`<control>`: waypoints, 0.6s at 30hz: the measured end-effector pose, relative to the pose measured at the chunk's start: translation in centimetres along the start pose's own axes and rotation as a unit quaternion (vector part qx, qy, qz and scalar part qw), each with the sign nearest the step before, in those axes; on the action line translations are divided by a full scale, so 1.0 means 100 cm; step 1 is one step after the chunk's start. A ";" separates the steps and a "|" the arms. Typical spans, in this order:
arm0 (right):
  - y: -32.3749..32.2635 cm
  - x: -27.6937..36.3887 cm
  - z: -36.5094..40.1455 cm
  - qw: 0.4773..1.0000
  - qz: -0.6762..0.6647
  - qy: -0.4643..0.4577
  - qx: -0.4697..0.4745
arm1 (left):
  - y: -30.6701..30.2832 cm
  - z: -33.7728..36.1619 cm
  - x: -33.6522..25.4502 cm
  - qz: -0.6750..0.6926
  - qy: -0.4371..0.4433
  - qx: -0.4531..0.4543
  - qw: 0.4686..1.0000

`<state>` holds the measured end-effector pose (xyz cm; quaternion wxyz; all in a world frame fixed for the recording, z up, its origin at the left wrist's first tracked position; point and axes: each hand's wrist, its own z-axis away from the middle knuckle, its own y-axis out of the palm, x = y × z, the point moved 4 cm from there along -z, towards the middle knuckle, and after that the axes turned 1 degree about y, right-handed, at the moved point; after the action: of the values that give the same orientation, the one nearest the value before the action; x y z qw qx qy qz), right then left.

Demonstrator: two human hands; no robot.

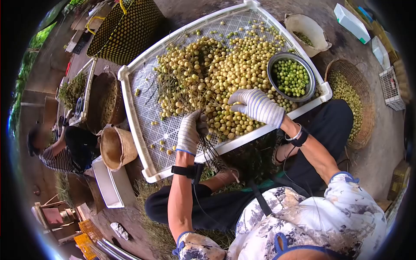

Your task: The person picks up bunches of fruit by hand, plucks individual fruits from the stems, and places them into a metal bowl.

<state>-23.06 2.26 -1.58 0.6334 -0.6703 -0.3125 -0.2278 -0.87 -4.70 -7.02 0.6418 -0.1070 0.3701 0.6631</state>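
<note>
My left hand (pixel 189 133), in a striped white knit glove, is closed around the thin stems (pixel 209 149) of a bunch at the tray's near side. The stem ends hang over the rim. My right hand (pixel 258 106), gloved the same way, reaches over the loose round yellow fruit (pixel 236 78) with its fingers apart. I see nothing held in it. Fruit still on twigs (pixel 182 78) is heaped on the left of the white mesh tray (pixel 141 130). A metal bowl (pixel 272 80) of green fruit (pixel 291 78) sits at the tray's right side.
Right of my knee stands a wicker basket (pixel 366 95) of yellow fruit. A pale basin (pixel 303 26) lies beyond the tray. At left are a tan bucket (pixel 113 147), a white box (pixel 108 186) and a seated person (pixel 60 147). A black-and-yellow woven basket (pixel 130 30) stands at the back.
</note>
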 end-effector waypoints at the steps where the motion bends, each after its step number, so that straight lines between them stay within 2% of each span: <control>1: 0.002 0.001 -0.001 1.000 -0.019 0.008 0.008 | 0.002 0.005 -0.004 0.000 0.026 0.046 0.999; 3: 0.005 0.001 -0.003 0.998 -0.056 -0.011 -0.006 | 0.005 0.009 -0.007 0.031 0.054 0.128 0.990; 6: 0.006 0.007 -0.004 0.981 -0.182 0.067 -0.011 | 0.016 0.022 -0.012 0.107 0.075 0.181 0.975; 7: 0.005 0.013 -0.004 0.975 -0.207 0.083 -0.011 | 0.021 0.026 -0.010 0.180 0.047 0.161 0.969; 9: 0.001 0.028 -0.006 0.959 -0.259 0.117 -0.013 | 0.036 0.039 -0.011 0.142 0.096 0.103 0.980; 10: 0.006 0.031 -0.008 0.953 -0.285 0.099 -0.040 | 0.039 0.044 -0.011 0.123 0.120 0.074 0.982; 13: 0.030 0.030 -0.016 0.927 -0.358 0.054 -0.097 | 0.042 0.048 -0.002 0.095 0.152 0.106 0.978; 15: 0.035 0.032 -0.019 0.922 -0.370 0.057 -0.096 | 0.051 0.056 0.003 0.041 0.198 0.082 0.976; 16: 0.036 0.031 -0.019 0.922 -0.371 0.072 -0.085 | 0.054 0.061 0.005 0.033 0.197 0.047 0.979; 18: 0.037 0.032 -0.019 0.938 -0.329 0.053 -0.097 | 0.052 0.061 0.009 0.018 0.190 0.038 0.981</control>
<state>-18.02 0.76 -1.77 0.4705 -0.5750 -0.4578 -0.4883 -3.82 0.36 -1.49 0.5514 -0.1997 0.5124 0.6273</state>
